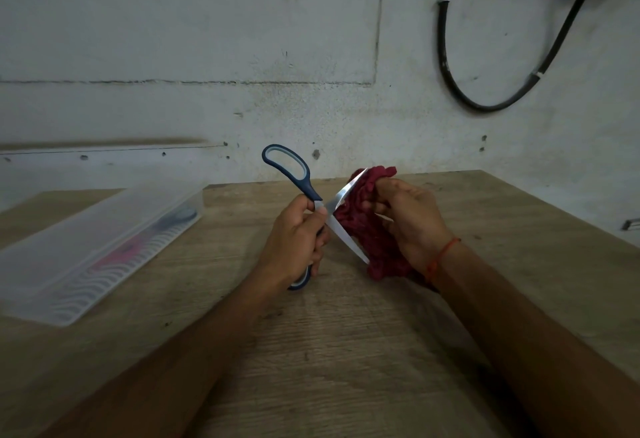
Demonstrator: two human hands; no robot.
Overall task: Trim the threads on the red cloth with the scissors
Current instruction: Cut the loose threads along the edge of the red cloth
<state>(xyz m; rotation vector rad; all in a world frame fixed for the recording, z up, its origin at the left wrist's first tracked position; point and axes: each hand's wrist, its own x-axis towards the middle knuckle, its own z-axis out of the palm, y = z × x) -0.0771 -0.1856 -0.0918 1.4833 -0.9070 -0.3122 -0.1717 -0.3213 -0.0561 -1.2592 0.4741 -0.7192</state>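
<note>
A plain workroom, by the look of it, more utility space than home. Behind the hands rises a bare, rough wall (207, 56), whitish, pitted and scored with cracks and small holes. Up and to the right of the grip, a thick black cable (446, 66) hangs in a loop against it, bound with pale ties. Under the hands lies a worn wooden table (346, 351), scuffed and unfinished. Off to the left of the grip sits a translucent plastic storage box (69, 285), lid on, with blurred tools inside.
</note>
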